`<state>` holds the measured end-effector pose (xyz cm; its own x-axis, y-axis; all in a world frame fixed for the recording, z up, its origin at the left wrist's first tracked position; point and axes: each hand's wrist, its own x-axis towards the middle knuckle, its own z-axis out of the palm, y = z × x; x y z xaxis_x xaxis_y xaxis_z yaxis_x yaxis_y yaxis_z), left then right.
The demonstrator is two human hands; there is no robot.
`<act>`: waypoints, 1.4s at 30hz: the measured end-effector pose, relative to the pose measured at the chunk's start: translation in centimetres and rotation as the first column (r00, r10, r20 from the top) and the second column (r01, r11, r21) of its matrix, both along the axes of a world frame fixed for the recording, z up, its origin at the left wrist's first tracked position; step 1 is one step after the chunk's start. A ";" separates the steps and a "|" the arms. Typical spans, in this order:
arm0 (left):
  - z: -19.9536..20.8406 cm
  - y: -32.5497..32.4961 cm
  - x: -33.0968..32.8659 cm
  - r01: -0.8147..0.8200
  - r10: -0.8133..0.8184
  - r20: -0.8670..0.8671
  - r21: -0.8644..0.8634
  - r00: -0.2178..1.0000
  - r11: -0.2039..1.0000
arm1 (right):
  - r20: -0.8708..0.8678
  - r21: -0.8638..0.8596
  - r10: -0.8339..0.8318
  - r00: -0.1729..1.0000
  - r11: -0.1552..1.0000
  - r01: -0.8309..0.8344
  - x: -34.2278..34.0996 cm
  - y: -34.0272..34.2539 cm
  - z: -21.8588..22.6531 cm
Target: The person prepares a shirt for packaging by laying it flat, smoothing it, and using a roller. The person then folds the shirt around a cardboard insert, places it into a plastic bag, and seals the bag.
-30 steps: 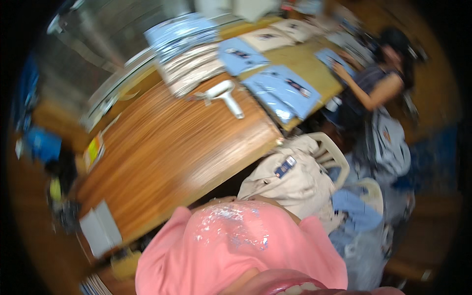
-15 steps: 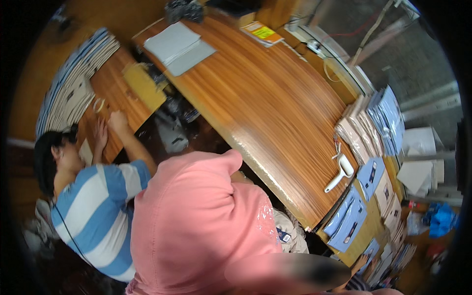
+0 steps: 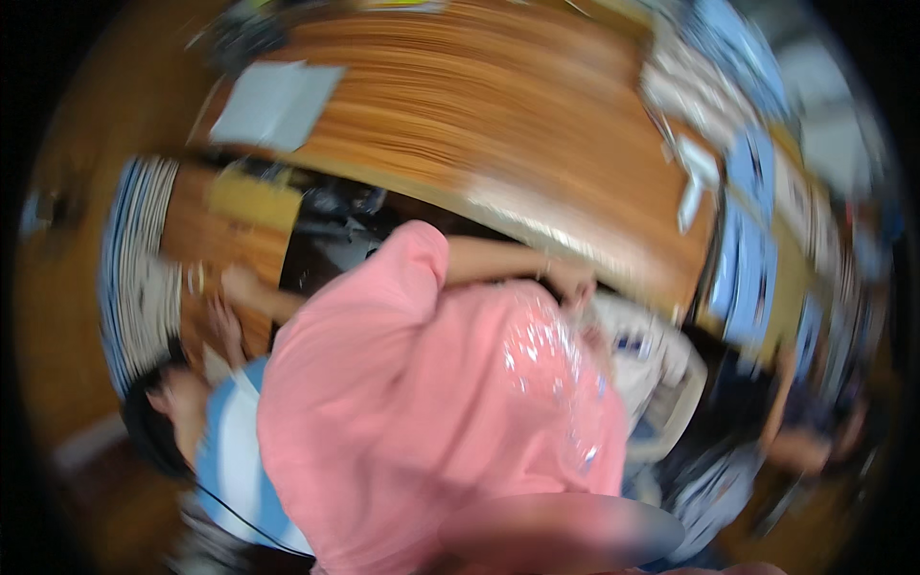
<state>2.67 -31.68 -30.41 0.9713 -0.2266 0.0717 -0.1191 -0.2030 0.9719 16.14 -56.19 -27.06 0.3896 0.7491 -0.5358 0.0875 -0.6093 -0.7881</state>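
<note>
My left forearm reaches out from a pink sleeve across my front. My left hand (image 3: 572,281) is at the upper edge of a beige folded garment (image 3: 634,343), fingers curled down on it, though motion blurs them. Close below, a blurred patch of skin beside the same garment looks like part of my right hand (image 3: 596,347); its fingers cannot be made out. The garment has a dark label and lies at the top of a pale tub (image 3: 682,412) at my right side. Shiny clear plastic (image 3: 546,359) lies against my pink top.
A large wooden table (image 3: 460,105) spans the front, bearing grey-white sheets (image 3: 278,103) and a white lint roller (image 3: 698,177). Blue packed shirts (image 3: 743,268) lie at the right. A co-worker in blue-white stripes (image 3: 235,450) sits left by a garment stack (image 3: 139,268); another person (image 3: 800,446) is at right.
My view has swung round, so the table sits higher in the picture. My left forearm and hand have come into sight, and more of the tub and beige garment shows.
</note>
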 end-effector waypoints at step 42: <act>25.0 -6.1 14.6 0.140 -0.272 0.394 0.332 0.878 0.933 | 0.673 0.494 -0.704 0.228 0.656 0.570 -4.8 -4.3 20.5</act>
